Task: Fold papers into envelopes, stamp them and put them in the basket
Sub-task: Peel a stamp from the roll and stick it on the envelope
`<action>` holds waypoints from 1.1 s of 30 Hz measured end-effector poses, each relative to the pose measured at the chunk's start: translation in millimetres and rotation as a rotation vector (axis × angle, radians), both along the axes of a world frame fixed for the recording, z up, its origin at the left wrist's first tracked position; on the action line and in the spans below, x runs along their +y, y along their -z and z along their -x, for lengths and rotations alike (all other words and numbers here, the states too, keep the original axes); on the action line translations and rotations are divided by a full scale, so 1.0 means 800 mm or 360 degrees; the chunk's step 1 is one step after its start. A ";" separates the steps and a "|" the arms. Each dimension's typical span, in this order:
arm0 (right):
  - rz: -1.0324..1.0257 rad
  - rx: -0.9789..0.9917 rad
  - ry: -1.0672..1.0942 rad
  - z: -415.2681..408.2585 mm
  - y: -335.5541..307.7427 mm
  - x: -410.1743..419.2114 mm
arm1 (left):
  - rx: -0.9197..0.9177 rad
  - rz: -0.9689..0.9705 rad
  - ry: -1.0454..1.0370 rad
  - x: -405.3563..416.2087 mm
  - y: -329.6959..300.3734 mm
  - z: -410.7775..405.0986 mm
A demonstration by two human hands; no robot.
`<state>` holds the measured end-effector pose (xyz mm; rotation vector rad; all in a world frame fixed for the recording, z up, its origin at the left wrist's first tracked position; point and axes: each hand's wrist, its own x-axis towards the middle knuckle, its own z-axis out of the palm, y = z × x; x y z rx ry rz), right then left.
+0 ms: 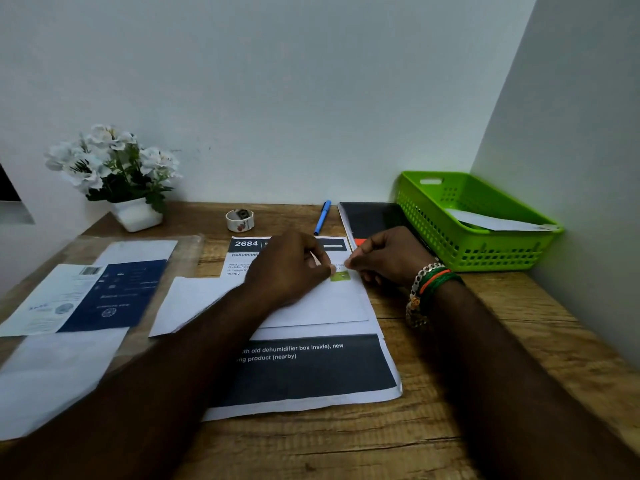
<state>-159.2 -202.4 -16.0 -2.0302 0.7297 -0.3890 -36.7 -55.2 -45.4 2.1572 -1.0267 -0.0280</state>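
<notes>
Beyond the left hand (291,268) lay a tape roll (240,220) and a blue pen (322,217); a black notebook (372,220) sat behind the right hand (388,258), the green basket (485,247) just to its right, holding an envelope (498,221). Both hands, fingers curled, pinched a small green stamp (340,275) onto the white envelope (322,303) beneath them, atop printed sheets (311,368). Flowers (114,164) stood far left on the wooden worktop (433,393), against white walls.
</notes>
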 end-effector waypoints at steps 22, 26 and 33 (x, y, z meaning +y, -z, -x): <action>0.0090 0.0131 -0.0087 -0.006 0.007 -0.005 | -0.0054 -0.0164 0.0026 0.002 -0.003 0.009; 0.0203 0.0226 -0.0183 -0.006 0.005 -0.005 | -0.0119 -0.0182 0.0024 0.003 -0.006 0.012; 0.0191 0.0247 -0.0228 -0.006 0.001 -0.004 | -0.0206 -0.0186 0.0023 0.006 -0.008 0.016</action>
